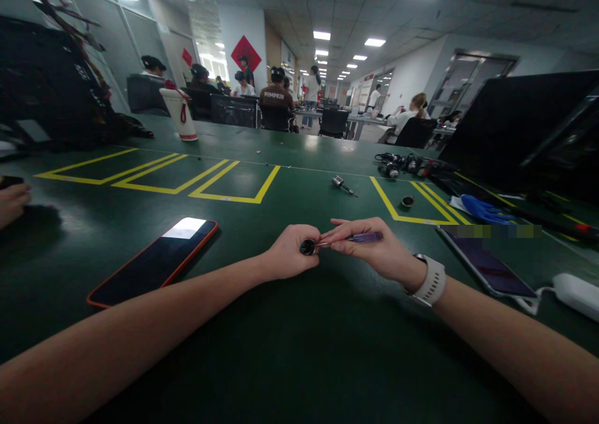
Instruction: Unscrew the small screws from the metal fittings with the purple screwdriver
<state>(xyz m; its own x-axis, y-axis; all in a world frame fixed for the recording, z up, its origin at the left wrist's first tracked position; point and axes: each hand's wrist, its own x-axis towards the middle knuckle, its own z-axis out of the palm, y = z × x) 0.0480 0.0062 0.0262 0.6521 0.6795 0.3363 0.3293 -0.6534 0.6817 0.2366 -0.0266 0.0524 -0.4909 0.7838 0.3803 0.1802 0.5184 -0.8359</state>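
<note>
My left hand (291, 249) is closed around a small dark round metal part (307, 246), its open end facing right. A screwdriver (367, 237) with a translucent purple handle is in my right hand (369, 246), and its thin shaft points left to the mouth of the metal part. Whether the tip is inside or just at the rim I cannot tell. Beyond my hands lies a small metal piece with a thin rod (343, 185). To the right, a dark metal ring or cap (407, 202) sits within a yellow taped outline.
A phone in an orange case (154, 261) lies left; another phone (486, 260) with a white cable lies right. Blue gloves (486, 208), dark metal parts (397, 163), a white cup (180, 115) and monitors stand or lie farther off. A person's hand (13, 196) shows at left.
</note>
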